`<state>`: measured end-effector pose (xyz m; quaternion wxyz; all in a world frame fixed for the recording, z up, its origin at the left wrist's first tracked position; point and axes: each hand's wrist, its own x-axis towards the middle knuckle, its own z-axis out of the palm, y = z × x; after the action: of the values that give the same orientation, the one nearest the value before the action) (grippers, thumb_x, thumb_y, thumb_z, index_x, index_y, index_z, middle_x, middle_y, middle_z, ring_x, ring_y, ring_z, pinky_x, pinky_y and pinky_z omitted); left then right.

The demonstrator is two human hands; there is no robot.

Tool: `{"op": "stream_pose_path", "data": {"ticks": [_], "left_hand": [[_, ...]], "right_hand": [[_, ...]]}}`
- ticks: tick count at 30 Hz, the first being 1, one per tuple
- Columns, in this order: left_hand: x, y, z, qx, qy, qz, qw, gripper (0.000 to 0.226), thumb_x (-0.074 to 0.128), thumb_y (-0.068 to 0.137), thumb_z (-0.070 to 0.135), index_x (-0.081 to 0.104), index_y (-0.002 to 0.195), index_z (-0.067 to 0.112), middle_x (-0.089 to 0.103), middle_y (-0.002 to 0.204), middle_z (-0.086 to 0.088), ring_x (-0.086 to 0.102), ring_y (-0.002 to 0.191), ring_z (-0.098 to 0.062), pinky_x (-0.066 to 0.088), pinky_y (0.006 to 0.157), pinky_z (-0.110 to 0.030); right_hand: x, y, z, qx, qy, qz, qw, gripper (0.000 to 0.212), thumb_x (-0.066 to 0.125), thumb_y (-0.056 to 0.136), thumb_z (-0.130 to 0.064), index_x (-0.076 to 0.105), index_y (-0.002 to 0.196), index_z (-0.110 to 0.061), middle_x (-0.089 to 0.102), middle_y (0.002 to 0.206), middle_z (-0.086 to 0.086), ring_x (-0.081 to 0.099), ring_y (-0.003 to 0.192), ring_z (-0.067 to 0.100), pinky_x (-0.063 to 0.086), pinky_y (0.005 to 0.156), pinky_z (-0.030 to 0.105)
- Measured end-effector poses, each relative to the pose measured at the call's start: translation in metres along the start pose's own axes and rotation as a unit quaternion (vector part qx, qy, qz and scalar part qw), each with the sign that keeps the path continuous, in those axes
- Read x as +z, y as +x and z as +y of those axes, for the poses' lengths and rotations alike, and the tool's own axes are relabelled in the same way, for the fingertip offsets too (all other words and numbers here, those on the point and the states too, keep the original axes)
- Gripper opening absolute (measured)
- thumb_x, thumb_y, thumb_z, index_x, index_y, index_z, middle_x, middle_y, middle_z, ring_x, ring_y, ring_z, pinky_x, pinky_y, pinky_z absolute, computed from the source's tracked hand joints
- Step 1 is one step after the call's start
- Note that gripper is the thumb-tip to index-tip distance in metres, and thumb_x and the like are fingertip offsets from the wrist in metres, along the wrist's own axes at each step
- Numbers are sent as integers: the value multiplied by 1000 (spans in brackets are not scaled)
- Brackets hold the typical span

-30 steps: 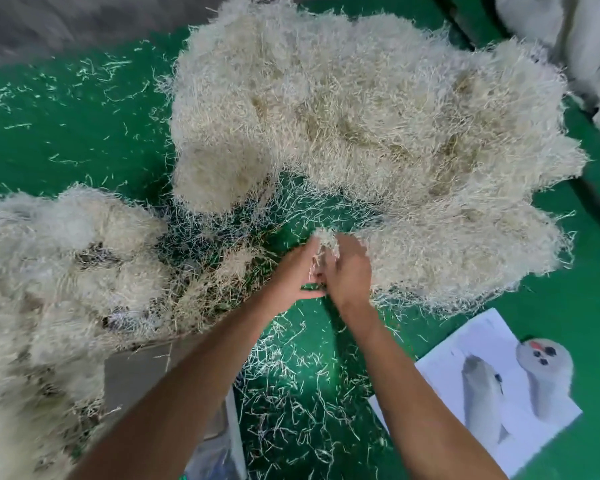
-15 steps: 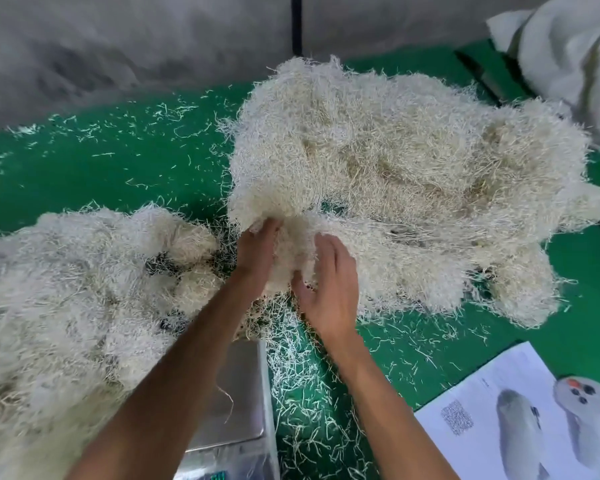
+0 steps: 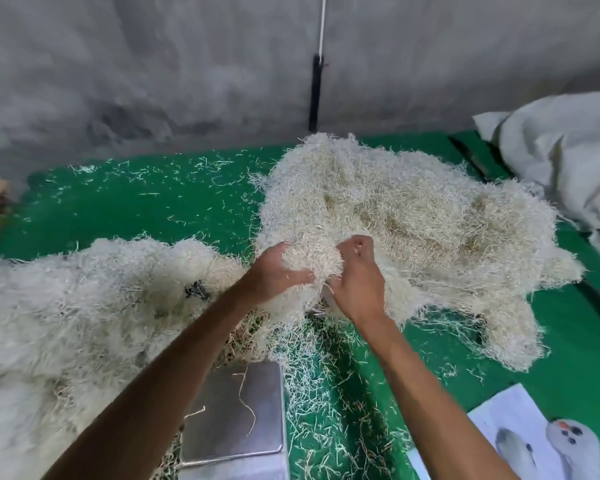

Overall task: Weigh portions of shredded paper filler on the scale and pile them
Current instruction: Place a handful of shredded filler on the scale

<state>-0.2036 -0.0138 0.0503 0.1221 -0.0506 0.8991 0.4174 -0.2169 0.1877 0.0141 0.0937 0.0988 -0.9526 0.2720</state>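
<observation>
Nearest the camera, scale: the scale lies low in view with its steel pan bare but for a few stray strands, probably kept close so a handful travels a short way to it.
Right of the scale: a printed sheet lies on the green mat, amid loose shreds.
Left of the scale: a broad weighed pile spreads out, likely the finished portions kept apart from the stock.
Just beyond the scale, hands: the left hand and right hand both curl into one clump of shredded paper filler, gripping it from either side, seemingly to tear a portion free.
Beyond the hands: the main heap is where the clump is rooted.
Farthest from the scale: white cloth at the right and a grey wall behind.
</observation>
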Motion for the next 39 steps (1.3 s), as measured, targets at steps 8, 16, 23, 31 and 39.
{"op": "stream_pose_path", "data": {"ticks": [8, 16, 23, 31, 39], "left_hand": [[-32, 6, 54, 78, 108, 132, 982, 82, 71, 81, 5, 34, 152, 23, 39, 155, -3, 59, 121, -15, 51, 100, -33], [-61, 14, 68, 148, 184, 200, 951, 71, 65, 83, -2, 41, 146, 18, 46, 140, -2, 45, 131, -19, 43, 107, -33], [-39, 22, 113, 163, -29, 122, 979, 79, 69, 83, -3, 37, 144, 35, 37, 154, 1, 58, 54, -1, 46, 46, -16], [-44, 28, 169, 179, -190, 145, 954, 64, 72, 77, -1, 62, 110, 53, 67, 64, 9, 45, 39, 0, 33, 36, -19], [-11, 31, 154, 72, -196, 116, 971, 83, 76, 84, 12, 32, 154, 20, 68, 111, -6, 63, 68, -3, 55, 60, -21]], "right_hand": [[-20, 6, -9, 51, -104, -25, 993, 46, 79, 85, -27, 53, 121, -11, 59, 113, 4, 49, 61, 9, 36, 49, 23], [-54, 17, 36, 127, -82, 27, 988, 57, 85, 83, -29, 52, 127, -14, 62, 117, 5, 58, 66, 11, 55, 54, 30], [-74, 21, 6, 49, -103, -87, 990, 117, 75, 77, -70, 14, 162, -17, 17, 169, 11, 32, 149, 39, 28, 120, 58], [-72, 31, -11, 84, 32, -3, 996, 55, 72, 94, -40, 49, 132, -8, 57, 95, 2, 60, 87, 22, 49, 77, 35], [-98, 64, -18, 74, -52, 28, 995, 25, 71, 91, -11, 52, 76, -15, 60, 89, 2, 43, 61, 2, 29, 48, 15]]}}
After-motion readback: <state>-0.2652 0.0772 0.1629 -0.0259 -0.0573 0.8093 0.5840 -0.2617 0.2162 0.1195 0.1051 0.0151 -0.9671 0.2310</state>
